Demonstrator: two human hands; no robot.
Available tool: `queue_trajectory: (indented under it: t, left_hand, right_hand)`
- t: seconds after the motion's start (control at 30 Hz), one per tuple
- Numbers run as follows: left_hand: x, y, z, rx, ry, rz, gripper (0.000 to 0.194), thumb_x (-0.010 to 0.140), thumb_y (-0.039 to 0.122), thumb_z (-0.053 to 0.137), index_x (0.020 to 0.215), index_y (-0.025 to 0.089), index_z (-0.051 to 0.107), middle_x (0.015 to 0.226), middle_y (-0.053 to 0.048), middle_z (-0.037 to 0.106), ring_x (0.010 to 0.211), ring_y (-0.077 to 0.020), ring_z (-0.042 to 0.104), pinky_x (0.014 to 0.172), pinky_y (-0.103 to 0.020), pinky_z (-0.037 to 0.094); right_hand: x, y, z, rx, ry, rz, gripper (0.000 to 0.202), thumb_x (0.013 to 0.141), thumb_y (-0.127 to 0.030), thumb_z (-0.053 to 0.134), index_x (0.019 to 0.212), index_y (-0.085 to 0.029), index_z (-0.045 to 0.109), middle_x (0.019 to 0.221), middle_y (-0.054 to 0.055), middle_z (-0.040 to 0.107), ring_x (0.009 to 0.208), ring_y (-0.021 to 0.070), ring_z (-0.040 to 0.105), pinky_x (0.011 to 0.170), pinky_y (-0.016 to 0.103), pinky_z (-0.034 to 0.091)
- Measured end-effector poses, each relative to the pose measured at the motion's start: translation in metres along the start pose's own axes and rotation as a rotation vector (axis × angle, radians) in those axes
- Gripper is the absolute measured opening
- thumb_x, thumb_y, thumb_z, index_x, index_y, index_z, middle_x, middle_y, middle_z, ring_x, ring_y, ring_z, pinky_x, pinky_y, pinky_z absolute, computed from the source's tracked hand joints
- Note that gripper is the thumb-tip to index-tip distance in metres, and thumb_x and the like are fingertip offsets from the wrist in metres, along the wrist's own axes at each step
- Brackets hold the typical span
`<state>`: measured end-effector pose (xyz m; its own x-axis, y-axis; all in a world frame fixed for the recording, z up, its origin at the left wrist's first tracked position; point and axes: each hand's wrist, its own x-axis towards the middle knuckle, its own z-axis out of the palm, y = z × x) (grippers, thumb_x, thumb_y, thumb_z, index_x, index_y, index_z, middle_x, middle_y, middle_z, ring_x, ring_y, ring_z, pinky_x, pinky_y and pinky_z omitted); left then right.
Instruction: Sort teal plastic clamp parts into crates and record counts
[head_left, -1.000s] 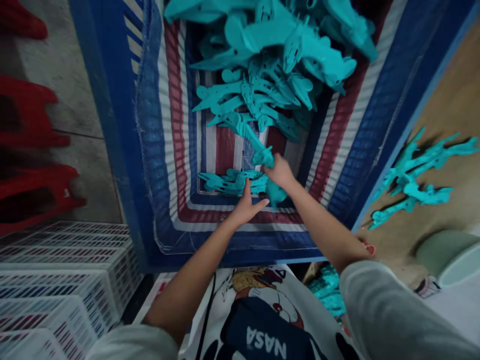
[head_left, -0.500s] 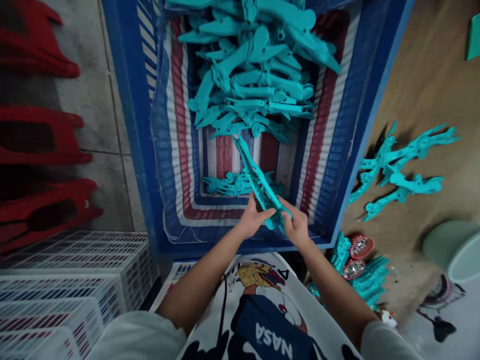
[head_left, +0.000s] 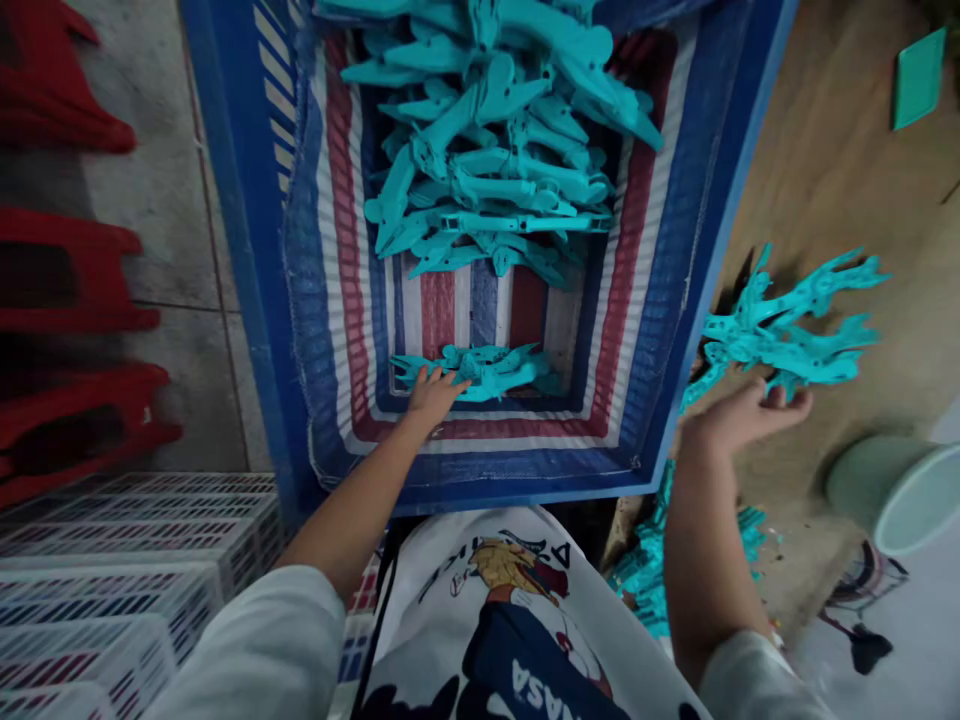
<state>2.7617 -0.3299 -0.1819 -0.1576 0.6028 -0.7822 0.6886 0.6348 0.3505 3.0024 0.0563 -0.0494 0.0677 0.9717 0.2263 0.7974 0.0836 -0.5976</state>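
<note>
My left hand is inside the blue crate, fingers spread, at the edge of the teal plastic pieces lying along its near side. Whether it presses on them I cannot tell. To the right, outside the crate, my right hand hovers with loosely bent fingers and nothing visible in it. Just beyond that hand a group of jointed teal plastic parts rests on the wooden surface. A larger heap of teal pieces fills the crate's far part.
Striped woven sheeting lines the crate. Red plastic frames and white baskets stand at left. A pale green bucket, a green lid-like piece and more teal parts are at right.
The long teal piece that both hands held is out of them, with teal pieces now under my left hand. My left hand moved leftward; my right hand went out over the crate's right side.
</note>
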Motion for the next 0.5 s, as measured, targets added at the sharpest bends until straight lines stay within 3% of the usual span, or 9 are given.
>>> queue_trajectory:
  t: [0.03,0.07,0.1,0.17,0.2,0.3,0.33,0.4,0.5]
  left_hand:
    - [0.004,0.002,0.006,0.03,-0.04,0.005,0.065,0.095,0.006,0.045,0.15,0.037,0.062,0.159,-0.01,0.055,0.155,-0.0363,0.038,0.13,-0.067,0.015]
    - [0.006,0.004,0.012,0.042,-0.066,0.007,0.067,0.093,0.005,0.049,0.152,0.035,0.06,0.164,-0.01,0.05,0.158,-0.0375,0.033,0.13,-0.068,0.012]
    - [0.006,0.008,0.016,0.039,-0.072,0.01,0.07,0.091,0.006,0.054,0.156,0.033,0.056,0.168,-0.01,0.045,0.16,-0.0389,0.03,0.131,-0.069,0.012]
    - [0.002,0.015,0.018,-0.006,-0.037,0.025,0.076,0.089,0.01,0.062,0.161,0.029,0.049,0.17,-0.012,0.041,0.16,-0.041,0.029,0.13,-0.068,0.018]
    - [-0.002,0.018,0.017,-0.042,-0.002,0.036,0.075,0.09,0.013,0.063,0.161,0.027,0.048,0.169,-0.012,0.043,0.159,-0.0406,0.031,0.13,-0.067,0.023]
    - [-0.022,0.023,0.002,-0.175,0.116,0.09,0.063,0.094,0.02,0.061,0.156,0.024,0.053,0.16,-0.011,0.055,0.151,-0.0341,0.044,0.126,-0.056,0.038]
    - [-0.03,0.023,-0.006,-0.215,0.159,0.108,0.058,0.095,0.02,0.059,0.153,0.023,0.056,0.156,-0.01,0.059,0.147,-0.0318,0.049,0.124,-0.053,0.042]
    - [-0.045,0.023,-0.027,-0.272,0.264,0.131,0.049,0.098,0.022,0.055,0.147,0.02,0.061,0.149,-0.01,0.064,0.141,-0.0286,0.054,0.123,-0.047,0.045]
    - [-0.061,0.025,-0.067,-0.268,0.477,0.075,0.048,0.101,0.026,0.052,0.148,0.018,0.06,0.151,-0.012,0.061,0.146,-0.0302,0.05,0.126,-0.048,0.041]
  right_hand:
    - [-0.015,-0.017,0.028,0.023,0.016,-0.087,0.061,0.1,-0.045,0.042,0.157,-0.025,0.037,0.152,0.02,0.047,0.136,0.0283,0.059,0.118,0.055,0.05]
    - [-0.03,-0.036,0.062,0.028,-0.088,-0.232,0.063,0.101,-0.046,0.045,0.159,-0.021,0.036,0.156,0.02,0.043,0.141,0.0291,0.053,0.12,0.056,0.047]
    - [-0.044,-0.056,0.099,-0.028,-0.278,-0.402,0.064,0.101,-0.048,0.046,0.157,-0.017,0.04,0.157,0.022,0.042,0.145,0.0312,0.049,0.121,0.057,0.044]
    - [-0.062,-0.092,0.175,-0.227,-0.662,-0.676,0.059,0.104,-0.046,0.045,0.151,-0.009,0.049,0.161,0.026,0.038,0.153,0.035,0.036,0.125,0.058,0.034]
    - [-0.065,-0.106,0.211,-0.324,-0.78,-0.767,0.057,0.108,-0.04,0.039,0.15,-0.003,0.048,0.162,0.029,0.036,0.155,0.0357,0.03,0.125,0.06,0.029]
    - [-0.059,-0.121,0.286,-0.478,-0.96,-0.968,0.052,0.112,-0.021,0.021,0.142,0.008,0.051,0.153,0.033,0.043,0.152,0.0347,0.032,0.122,0.062,0.024]
    - [-0.054,-0.119,0.297,-0.492,-0.985,-1.013,0.05,0.111,-0.017,0.021,0.138,0.006,0.056,0.149,0.03,0.048,0.148,0.0347,0.037,0.121,0.063,0.026]
    - [-0.045,-0.11,0.298,-0.478,-1.017,-1.091,0.046,0.11,-0.016,0.026,0.13,-0.002,0.065,0.141,0.026,0.056,0.141,0.0362,0.045,0.117,0.064,0.032]
    - [-0.035,-0.096,0.252,-0.373,-1.045,-1.207,0.042,0.109,-0.022,0.032,0.128,-0.012,0.068,0.136,0.02,0.06,0.136,0.0359,0.048,0.115,0.065,0.035]
